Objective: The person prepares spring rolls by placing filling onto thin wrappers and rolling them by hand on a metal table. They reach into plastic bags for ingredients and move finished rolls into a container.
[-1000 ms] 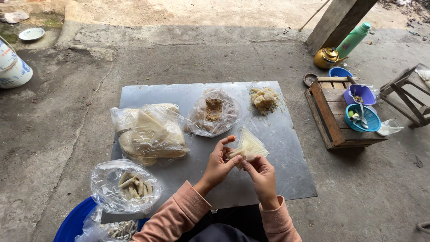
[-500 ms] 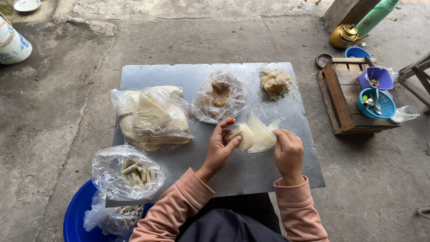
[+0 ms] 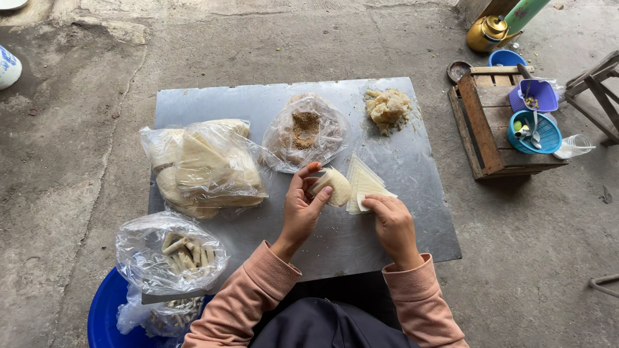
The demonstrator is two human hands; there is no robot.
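Wrapper: a thin, pale cream sheet [image 3: 333, 185], curled into a soft half-round, pinched in the left hand [image 3: 302, 207] between thumb and fingers, above the metal sheet [image 3: 419, 212].
Long axis: it runs slantwise from the thumb side up and away towards the far right; the rounded edge points away from the palm.
Left grip: narrow, closed on the wrapper.
Right grip: the right hand [image 3: 391, 222] lies just right of the left one, fingertips pressed on the near corner of a stack of wrappers [image 3: 363, 182]; whether it pinches a sheet or only rests there I cannot tell.
Stack: triangular, same pale colour, point aimed away from the hands, touching the held wrapper's right edge.
Hidden: the wrapper's near end sits behind the left fingers; the stack's near corner is under the right fingertips.
Beyond the grip: a clear bag of crumbly brown filling [image 3: 305, 131] just past the left hand; a loose heap of filling [image 3: 387, 107] farther right.
Left of the grip: a big bag of wrappers [image 3: 203, 164]; nearer the body, a bag of rolled pieces [image 3: 173, 252] over a blue tub [image 3: 106, 316], its contents blurred by plastic.
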